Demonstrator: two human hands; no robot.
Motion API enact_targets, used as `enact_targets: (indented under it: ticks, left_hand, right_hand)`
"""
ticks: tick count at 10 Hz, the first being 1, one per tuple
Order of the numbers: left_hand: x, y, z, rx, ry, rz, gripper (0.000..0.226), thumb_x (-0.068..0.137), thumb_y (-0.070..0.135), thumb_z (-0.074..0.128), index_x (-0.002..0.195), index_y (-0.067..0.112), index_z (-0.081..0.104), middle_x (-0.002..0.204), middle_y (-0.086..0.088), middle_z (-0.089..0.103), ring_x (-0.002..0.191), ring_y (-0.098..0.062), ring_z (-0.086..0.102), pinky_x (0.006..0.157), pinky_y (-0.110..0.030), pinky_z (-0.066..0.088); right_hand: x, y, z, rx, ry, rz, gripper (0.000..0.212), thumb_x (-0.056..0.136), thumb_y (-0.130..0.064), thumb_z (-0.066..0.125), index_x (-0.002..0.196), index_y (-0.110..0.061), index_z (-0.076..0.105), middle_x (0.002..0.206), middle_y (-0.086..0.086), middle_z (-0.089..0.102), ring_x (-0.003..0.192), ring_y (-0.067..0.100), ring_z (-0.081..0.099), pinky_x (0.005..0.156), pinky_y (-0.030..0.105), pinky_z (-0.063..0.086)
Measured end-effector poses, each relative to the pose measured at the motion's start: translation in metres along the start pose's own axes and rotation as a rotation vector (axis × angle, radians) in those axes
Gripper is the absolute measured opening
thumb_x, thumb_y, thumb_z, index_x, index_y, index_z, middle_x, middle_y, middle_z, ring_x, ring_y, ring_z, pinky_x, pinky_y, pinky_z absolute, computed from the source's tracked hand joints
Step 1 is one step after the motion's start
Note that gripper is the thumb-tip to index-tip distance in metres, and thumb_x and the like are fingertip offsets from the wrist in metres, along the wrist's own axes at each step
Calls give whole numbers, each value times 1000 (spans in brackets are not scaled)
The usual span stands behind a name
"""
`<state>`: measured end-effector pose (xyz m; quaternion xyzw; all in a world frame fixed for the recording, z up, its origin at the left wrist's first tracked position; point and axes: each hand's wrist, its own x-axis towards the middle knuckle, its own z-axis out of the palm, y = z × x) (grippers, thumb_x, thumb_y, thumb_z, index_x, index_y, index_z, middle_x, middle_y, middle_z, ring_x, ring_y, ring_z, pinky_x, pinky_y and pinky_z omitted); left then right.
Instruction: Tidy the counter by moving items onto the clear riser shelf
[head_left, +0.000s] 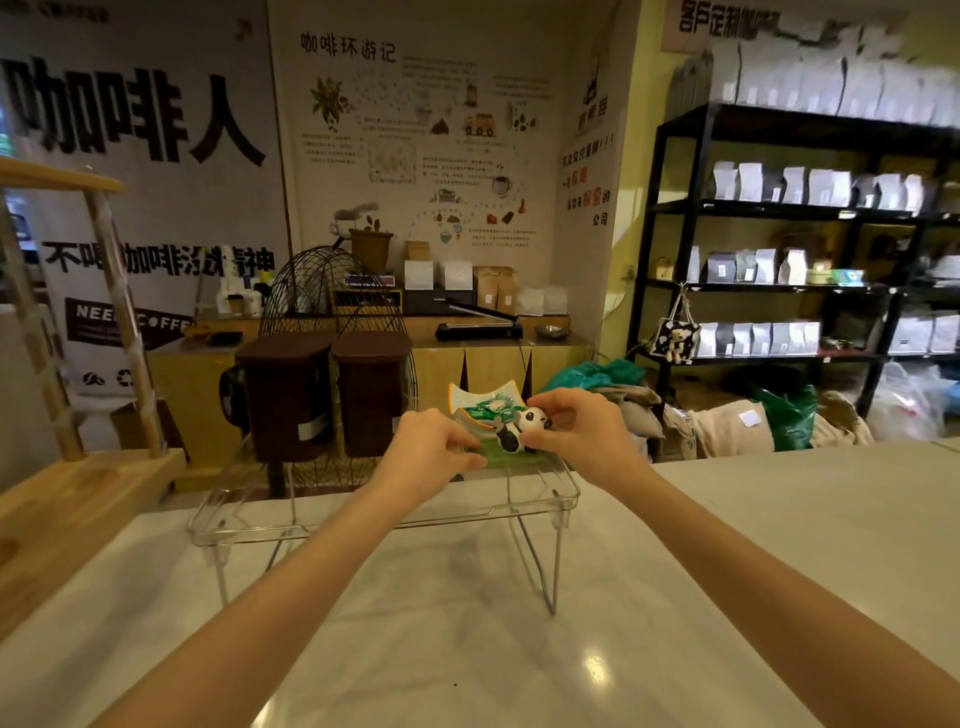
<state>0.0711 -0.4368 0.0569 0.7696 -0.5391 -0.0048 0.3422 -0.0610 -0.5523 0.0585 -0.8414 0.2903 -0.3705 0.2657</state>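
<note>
While both hands set the panda figure (521, 427) on the clear riser shelf (550, 486) above the tabletop (467, 623) — placing step — left hand (434, 452) pinches its green base, right hand (576, 428) grips its head. Next: let go gently, beside the candy dish (485, 402).

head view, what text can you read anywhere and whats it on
"咖啡人": left banner
"NEE… COFFE": same banner's black label, partly hidden
"咖啡环游记": middle poster
"公司": narrow poster, other lines blurred
Shelf bags, top-right sign: unreadable
</note>
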Motion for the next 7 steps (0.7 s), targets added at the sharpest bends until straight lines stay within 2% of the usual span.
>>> enact_targets:
  ticks: [2,3,4,5,6,7]
  left_hand:
    - [0,0,0,21,-3,5,31,78,21,68,107,10,68,109,-10,70,96,-19,63,90,-32,52]
    - [-1,2,0,50,-28,-3,32,79,22,67,109,9,67,110,-12,69,98,-21,62,91,-35,51]
    - [1,2,-2,107,-63,5,34,81,25,65,111,10,66,113,-12,67,101,-23,60,92,-39,52]
    - [3,5,-6,195,-156,-1,38,79,34,65,113,17,65,111,-9,68,97,-22,62,86,-41,55]
    - [4,13,-16,331,-120,-1,46,78,43,63,120,24,59,110,-5,67,95,-21,61,79,-40,55]
    - [3,22,-30,359,36,9,52,81,48,57,124,20,53,118,-6,64,100,-24,60,77,-38,52]
  right_hand:
    - [-1,2,4,-47,22,-18,41,73,-19,75,112,-14,64,110,6,67,90,12,57,78,23,46]
    - [-4,3,5,-77,29,-37,41,76,-21,71,116,-15,61,113,5,64,91,10,53,80,23,45]
    - [-6,1,4,-105,-10,-46,45,81,-21,66,124,-15,54,121,6,61,99,14,55,89,30,48]
    - [-13,-5,-2,-72,-64,11,52,86,-23,61,133,-13,42,129,8,57,113,18,54,93,30,45]
    - [-31,-15,-10,97,1,7,52,85,-22,61,132,-15,41,126,4,57,110,12,52,92,26,45]
    - [-60,-33,-24,369,202,-92,36,83,-15,63,117,-20,52,106,-5,63,98,8,59,88,28,51]
